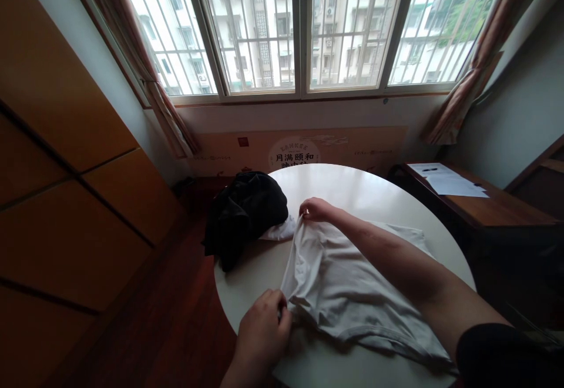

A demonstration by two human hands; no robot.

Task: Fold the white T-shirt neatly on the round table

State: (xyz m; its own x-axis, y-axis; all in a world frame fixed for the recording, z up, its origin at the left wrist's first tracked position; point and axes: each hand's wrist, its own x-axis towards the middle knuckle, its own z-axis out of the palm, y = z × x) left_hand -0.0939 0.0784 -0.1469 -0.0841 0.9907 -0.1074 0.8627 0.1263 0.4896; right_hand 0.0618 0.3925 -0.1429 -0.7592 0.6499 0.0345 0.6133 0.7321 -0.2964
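A white shirt-like garment (pixel 348 276) lies spread with wrinkles over a round white table (pixel 343 185). My left hand (pixel 264 323) pinches its near left corner close to the table's front edge. Farther back, my right hand (pixel 316 210) grips the garment's far left corner, with the right forearm stretched across the cloth. Between the two hands the left edge of the fabric is pulled fairly straight. Part of the garment is hidden under my right arm. Beside it on the left sits a heap of black clothing (pixel 247 211), with a bit of white cloth (pixel 282 230) showing from under it.
A wooden side table (pixel 506 208) at right holds white papers (pixel 453 181). Orange-brown cabinets (pixel 118 200) line the left. A long printed cardboard box (pixel 247 147) stands below the barred window (pixel 304 35). Dark red floor (pixel 176 305) shows at left.
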